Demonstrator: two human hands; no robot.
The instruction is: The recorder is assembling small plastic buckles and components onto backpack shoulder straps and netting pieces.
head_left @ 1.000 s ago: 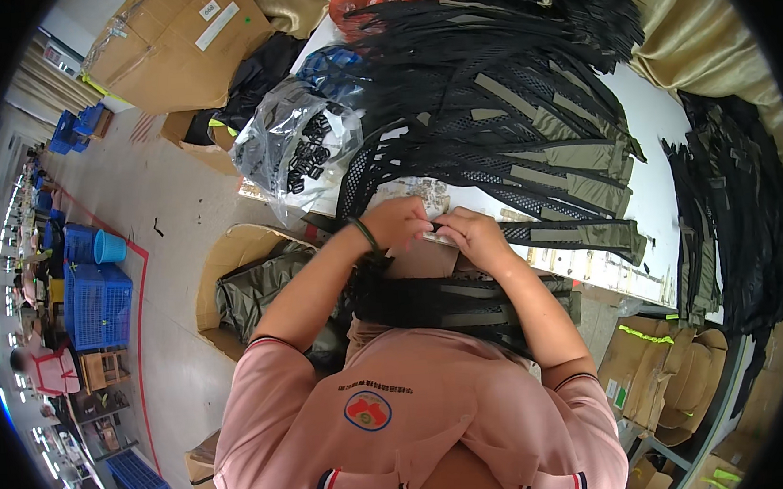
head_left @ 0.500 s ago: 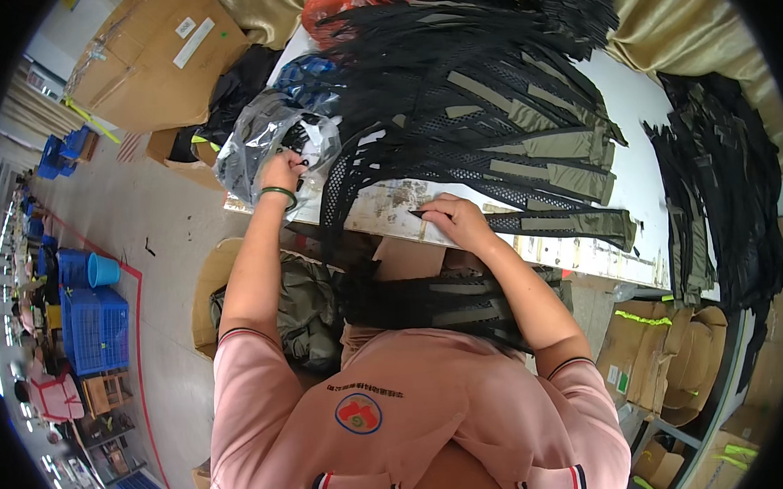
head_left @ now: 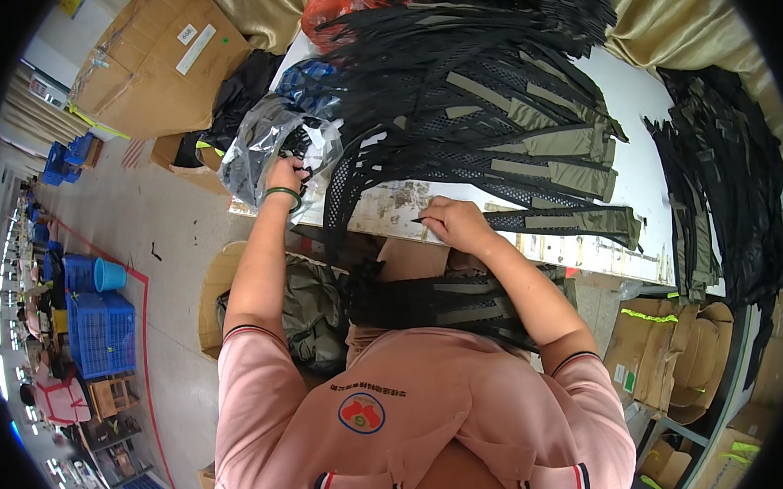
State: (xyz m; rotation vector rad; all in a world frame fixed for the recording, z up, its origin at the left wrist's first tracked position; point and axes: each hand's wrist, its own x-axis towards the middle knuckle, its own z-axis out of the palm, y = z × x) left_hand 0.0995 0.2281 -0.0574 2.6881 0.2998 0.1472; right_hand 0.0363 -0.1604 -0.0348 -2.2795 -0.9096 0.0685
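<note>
My left hand (head_left: 287,174), a green bangle on its wrist, is at the mouth of a clear plastic bag (head_left: 243,155) on the table's left edge. Its fingers are closed on a small black piece, whose exact kind I cannot make out; more black bits lie in the bag. My right hand (head_left: 458,224) pinches the narrow end of a black mesh strap (head_left: 567,220) with an olive fabric panel. The dark tip pokes out left of the fingers, while the wide end lies flat to the right along the table's near edge.
A heap of similar mesh straps (head_left: 490,106) covers the white table (head_left: 542,252). More straps lie across my lap (head_left: 430,301) and hang at the far right (head_left: 729,182). Red plastic (head_left: 357,3) sits at the back; a large carton (head_left: 156,62) stands at the left, another (head_left: 649,350) lower right.
My left hand has shifted slightly at the bag's mouth, and more black bits show around its fingers. My right hand keeps its pinch on the strap, almost unmoved. The view has shifted slightly.
</note>
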